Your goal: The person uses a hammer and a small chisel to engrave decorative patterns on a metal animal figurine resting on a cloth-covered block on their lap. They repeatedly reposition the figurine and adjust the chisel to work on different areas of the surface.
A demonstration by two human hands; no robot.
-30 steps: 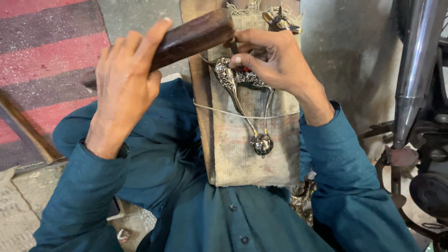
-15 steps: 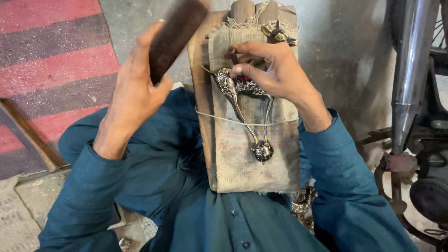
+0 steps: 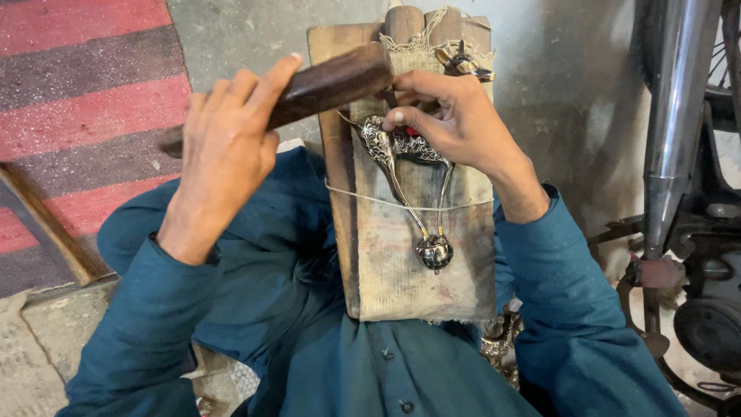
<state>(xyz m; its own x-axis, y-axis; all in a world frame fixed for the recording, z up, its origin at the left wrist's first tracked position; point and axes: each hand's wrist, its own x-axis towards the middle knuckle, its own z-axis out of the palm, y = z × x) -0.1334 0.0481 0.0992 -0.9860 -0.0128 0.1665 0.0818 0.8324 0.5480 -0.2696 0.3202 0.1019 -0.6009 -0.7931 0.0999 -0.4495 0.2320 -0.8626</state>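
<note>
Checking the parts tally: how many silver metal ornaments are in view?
2 for sure. One filigree ornament lies on the cloth-wrapped board, under the right hand. One small ornament sits at the board's top. More metal below the board may be hidden.

head cam | looks steeply down | close over lap and wooden board (image 3: pixel 340 232) | single view

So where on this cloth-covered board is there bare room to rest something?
Bare cloth shows below the silver ornament's ball end, down to the board's lower edge. The top is crowded: right hand, left hand with wooden mallet.
</note>
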